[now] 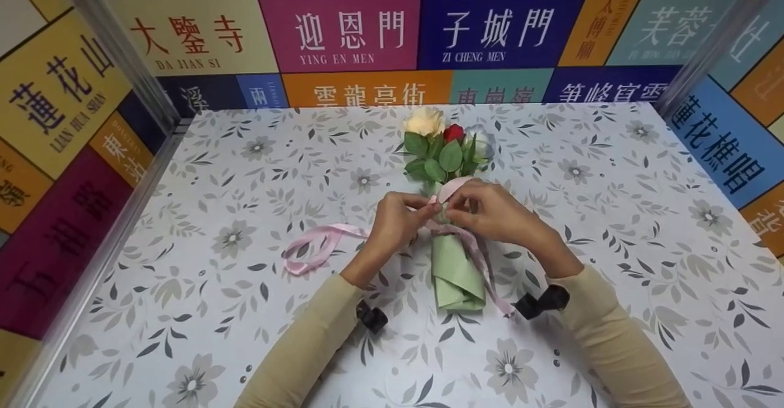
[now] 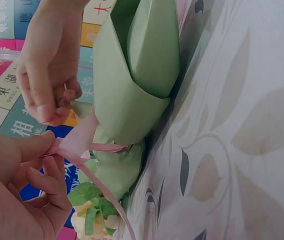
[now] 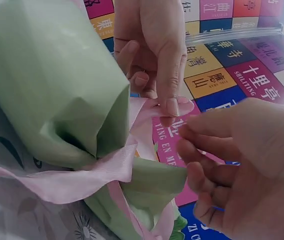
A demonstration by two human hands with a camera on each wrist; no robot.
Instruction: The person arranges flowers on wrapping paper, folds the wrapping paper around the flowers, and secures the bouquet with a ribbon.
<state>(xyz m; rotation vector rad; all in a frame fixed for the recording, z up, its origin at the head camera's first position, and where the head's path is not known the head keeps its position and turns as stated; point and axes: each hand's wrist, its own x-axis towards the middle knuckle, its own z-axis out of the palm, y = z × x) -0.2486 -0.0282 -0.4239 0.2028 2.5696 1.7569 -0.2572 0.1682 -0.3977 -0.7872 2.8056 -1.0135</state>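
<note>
A small bouquet wrapped in green paper (image 1: 456,273) lies on the table, blooms toward the back. A cream rose (image 1: 424,121), a red rose (image 1: 453,133) and a pale bluish flower (image 1: 481,141) show above green leaves. Pink ribbon (image 2: 82,137) circles the wrap's narrow waist. Between thumb and index finger, my left hand (image 1: 398,217) pinches the ribbon where its strands meet. My right hand (image 1: 493,212) is just beside it, fingers loosely bent; in the right wrist view its fingertips stand close to the ribbon's folded end, with no ribbon seen between them.
One ribbon tail loops on the flower-patterned tabletop (image 1: 233,310) left of the bouquet; another trails down its right side toward the right cuff. Colourful panels (image 1: 349,31) with printed characters stand behind and at both sides. Each wrist bears a black strap (image 1: 542,302).
</note>
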